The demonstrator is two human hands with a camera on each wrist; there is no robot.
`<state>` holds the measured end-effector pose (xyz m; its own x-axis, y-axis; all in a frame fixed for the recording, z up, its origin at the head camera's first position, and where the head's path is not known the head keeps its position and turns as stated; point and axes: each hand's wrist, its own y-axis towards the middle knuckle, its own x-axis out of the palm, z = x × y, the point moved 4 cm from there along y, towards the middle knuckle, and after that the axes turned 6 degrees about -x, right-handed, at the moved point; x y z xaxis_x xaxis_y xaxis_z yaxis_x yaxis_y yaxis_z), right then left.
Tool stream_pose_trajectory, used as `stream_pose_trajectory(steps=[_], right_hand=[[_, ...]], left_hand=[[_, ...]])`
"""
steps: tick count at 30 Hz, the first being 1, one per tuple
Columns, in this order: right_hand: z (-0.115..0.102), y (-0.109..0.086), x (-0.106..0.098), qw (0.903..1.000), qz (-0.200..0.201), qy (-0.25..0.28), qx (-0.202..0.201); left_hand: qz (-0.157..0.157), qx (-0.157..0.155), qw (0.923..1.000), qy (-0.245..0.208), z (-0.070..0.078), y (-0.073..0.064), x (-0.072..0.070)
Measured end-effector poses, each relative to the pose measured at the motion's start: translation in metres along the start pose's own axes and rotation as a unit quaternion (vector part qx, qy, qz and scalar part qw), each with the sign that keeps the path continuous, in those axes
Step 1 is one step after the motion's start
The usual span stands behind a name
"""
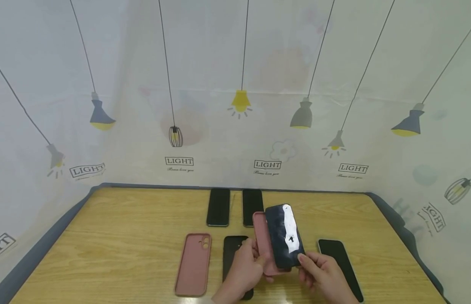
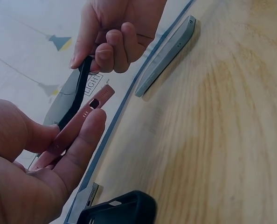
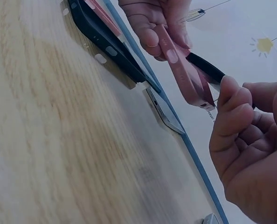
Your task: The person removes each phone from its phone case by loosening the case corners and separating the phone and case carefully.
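My left hand (image 1: 246, 266) holds a pink phone case (image 1: 261, 232) by its lower part, above the table. The lower right corner of a dark phone (image 1: 278, 236) is pinched between the thumb and fingers of my right hand (image 1: 320, 270). The phone lies tilted over the case, overlapping its right side and sticking out past it, with a bright glare on its screen. From the left wrist view, the left thumb reaches the dark phone's edge (image 2: 84, 86) beside the pink case (image 2: 75, 126). A black phone case (image 1: 231, 249) lies on the table, partly behind my left hand.
Two dark-screened phones (image 1: 218, 207) (image 1: 252, 207) lie at the back of the wooden table (image 1: 117, 236). Another pink phone case (image 1: 193, 264) rests to the left. A light-edged phone (image 1: 339, 266) lies at the right, partly behind my right hand. Behind stands a lamp-patterned cloth (image 1: 220, 67).
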<state>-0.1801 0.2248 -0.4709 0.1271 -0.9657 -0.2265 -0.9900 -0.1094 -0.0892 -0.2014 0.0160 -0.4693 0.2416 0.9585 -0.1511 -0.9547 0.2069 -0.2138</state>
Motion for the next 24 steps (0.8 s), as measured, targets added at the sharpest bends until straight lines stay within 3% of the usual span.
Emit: stream_pose_trajectory(steps=[6,11,24], right_hand=[[0.001,0.001,-0.006,0.9989,0.035,0.013,0.028],[-0.001,0.003,-0.010,0.9969,0.059,0.012,0.051],[-0.003,0.014,-0.020,0.9940,0.098,0.015,0.047]], left_hand=[[-0.026,-0.009,0.9987,-0.042,-0.004,-0.001,0.005],[-0.032,-0.026,0.9982,-0.042,-0.006,0.000,0.006],[-0.064,-0.054,0.9950,-0.054,-0.012,0.000,0.009]])
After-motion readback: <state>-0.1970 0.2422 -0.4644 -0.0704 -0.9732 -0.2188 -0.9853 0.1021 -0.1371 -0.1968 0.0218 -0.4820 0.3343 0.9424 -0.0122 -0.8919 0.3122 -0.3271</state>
